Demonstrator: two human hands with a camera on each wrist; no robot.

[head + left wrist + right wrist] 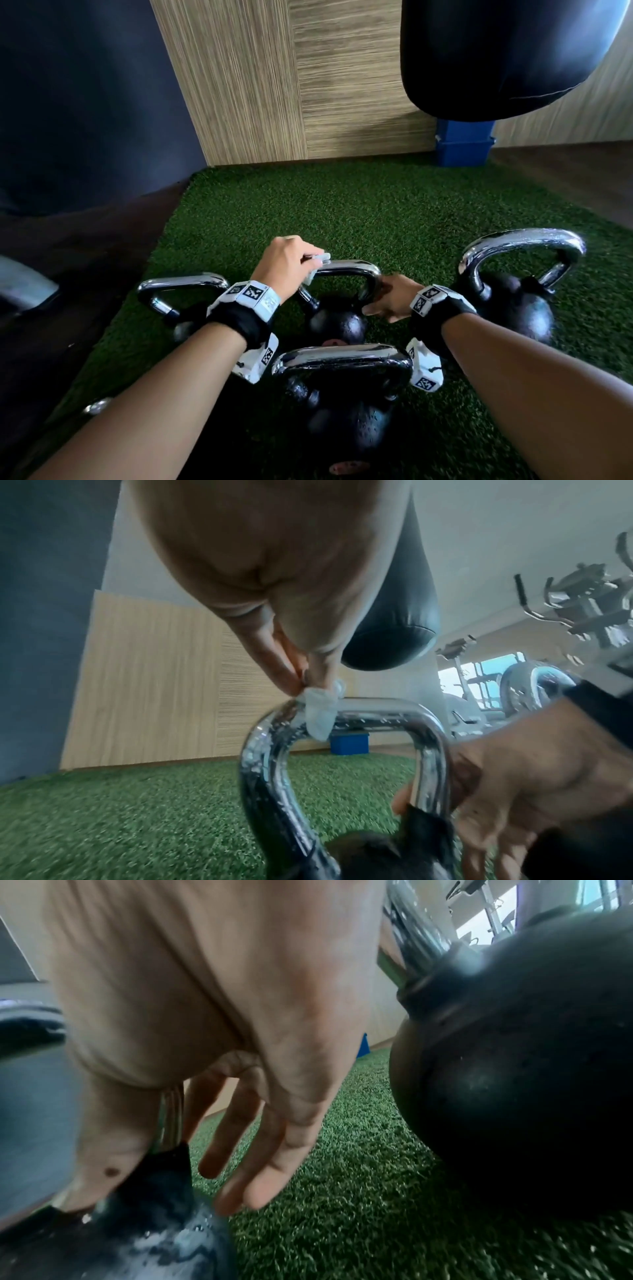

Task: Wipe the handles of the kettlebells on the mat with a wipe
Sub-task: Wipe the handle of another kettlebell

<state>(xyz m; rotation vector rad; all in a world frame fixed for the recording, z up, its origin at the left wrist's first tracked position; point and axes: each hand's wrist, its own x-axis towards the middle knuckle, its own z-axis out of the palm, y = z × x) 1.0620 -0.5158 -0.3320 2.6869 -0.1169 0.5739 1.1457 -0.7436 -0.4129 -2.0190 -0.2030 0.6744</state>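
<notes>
Several black kettlebells with chrome handles stand on a green turf mat (342, 205). My left hand (310, 258) pinches a small white wipe (318, 262) against the top left corner of the middle kettlebell's handle (346, 265). The left wrist view shows the wipe (318, 715) draped over that handle (377, 710) under my left hand (301, 680). My right hand (387, 301) holds the handle's right upright, which sits between thumb and fingers (240, 1150); the fingers point down, nearly straight.
Another kettlebell (181, 282) stands to the left, one (342, 356) right below my wrists, and a larger one (513, 308) close to my right wrist. A black punching bag (496, 51) hangs at the upper right above a blue box (462, 144). Dark floor borders the mat.
</notes>
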